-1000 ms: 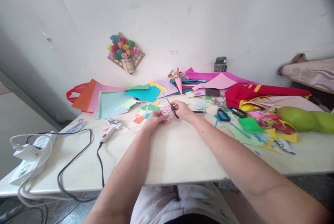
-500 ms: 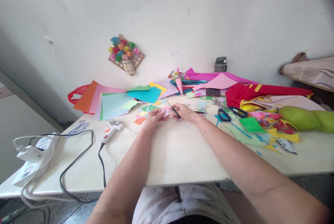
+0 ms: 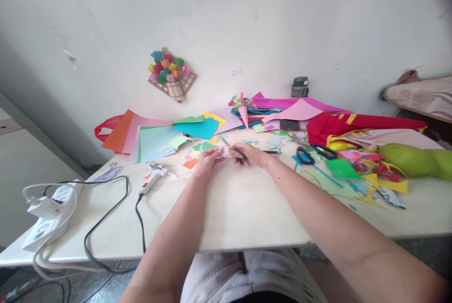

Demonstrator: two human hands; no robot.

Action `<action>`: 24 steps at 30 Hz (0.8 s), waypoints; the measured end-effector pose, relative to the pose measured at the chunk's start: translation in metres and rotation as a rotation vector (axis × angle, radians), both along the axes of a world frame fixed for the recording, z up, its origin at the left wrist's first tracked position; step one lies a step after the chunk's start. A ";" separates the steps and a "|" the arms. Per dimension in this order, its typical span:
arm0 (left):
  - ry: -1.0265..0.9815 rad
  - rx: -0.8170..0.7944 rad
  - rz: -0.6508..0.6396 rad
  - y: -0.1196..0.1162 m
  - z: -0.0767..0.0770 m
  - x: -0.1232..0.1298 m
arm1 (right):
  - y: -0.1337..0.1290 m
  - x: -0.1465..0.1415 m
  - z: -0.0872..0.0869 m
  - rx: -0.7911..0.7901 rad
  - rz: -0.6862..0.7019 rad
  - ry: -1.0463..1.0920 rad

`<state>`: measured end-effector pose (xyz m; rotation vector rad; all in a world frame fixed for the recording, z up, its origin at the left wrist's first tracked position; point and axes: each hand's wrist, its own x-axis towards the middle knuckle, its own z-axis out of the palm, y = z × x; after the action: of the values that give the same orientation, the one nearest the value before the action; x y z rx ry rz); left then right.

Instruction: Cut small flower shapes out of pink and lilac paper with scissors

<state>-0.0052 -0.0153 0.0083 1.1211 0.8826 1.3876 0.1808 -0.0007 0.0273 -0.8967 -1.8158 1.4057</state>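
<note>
Close together over the middle of the table, both my hands are at work on small paper. My left hand [image 3: 211, 158] pinches a small pale pink-purple piece of paper [image 3: 224, 152] between thumb and fingers. Closed around the black handles of a slim pair of scissors [image 3: 223, 140] is my right hand [image 3: 249, 155]; the blades point up and to the left, slightly apart, beyond the paper. My fingers partly cover the handles. Coloured paper scraps [image 3: 203, 147] lie just behind my left hand. A thin dark tool [image 3: 271, 152] rests beside my right wrist.
On the left are a glue gun [image 3: 152, 178], its black cord and a white power strip [image 3: 52, 220]. Coloured sheets [image 3: 155, 140] lie behind it. A pink paper cone with flowers [image 3: 243, 115] stands at the back. Larger scissors [image 3: 304, 155], scraps and a green fruit-like object [image 3: 399, 159] are on the right.
The scissor blades have parted slightly, and their black handles have spread in my right hand. Both hands stay in nearly the same place; the whole view has shifted a little.
</note>
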 end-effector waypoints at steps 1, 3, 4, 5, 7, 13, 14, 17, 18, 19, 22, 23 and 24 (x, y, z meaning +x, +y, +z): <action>-0.011 0.005 0.013 0.000 0.000 0.000 | 0.000 0.000 0.000 -0.001 0.004 -0.010; -0.035 0.017 0.041 0.001 0.000 0.000 | -0.001 -0.001 0.000 -0.007 0.012 -0.030; -0.043 0.022 0.052 0.002 0.000 0.000 | -0.001 -0.001 0.001 -0.010 0.013 -0.039; -0.049 0.025 0.059 0.002 -0.001 0.000 | -0.002 -0.002 0.001 -0.012 0.011 -0.048; -0.061 0.022 0.064 0.003 -0.001 0.000 | -0.002 -0.003 0.001 -0.012 0.008 -0.061; -0.104 0.000 0.072 0.004 -0.001 0.001 | -0.004 -0.003 0.002 -0.007 0.012 -0.088; -0.108 -0.003 0.071 0.004 -0.001 0.001 | -0.004 -0.003 0.003 -0.010 0.008 -0.091; -0.114 -0.013 0.070 0.004 -0.001 0.001 | -0.005 -0.003 0.003 -0.008 0.003 -0.101; -0.116 -0.015 0.069 0.005 -0.002 0.001 | -0.005 -0.004 0.003 -0.004 0.002 -0.106; -0.119 -0.018 0.068 0.005 -0.002 0.000 | -0.005 -0.004 0.003 -0.001 0.000 -0.112; -0.127 -0.021 0.077 0.006 -0.003 0.000 | -0.004 -0.005 0.003 -0.001 -0.006 -0.128; -0.126 -0.020 0.080 0.006 -0.003 0.000 | -0.004 -0.005 0.003 -0.003 -0.003 -0.132; -0.124 -0.019 0.082 0.006 -0.003 0.000 | -0.005 -0.005 0.003 -0.004 0.002 -0.134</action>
<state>-0.0053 -0.0094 0.0051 0.9823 0.8586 1.4966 0.1761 -0.0052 0.0300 -1.0127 -1.9128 1.3803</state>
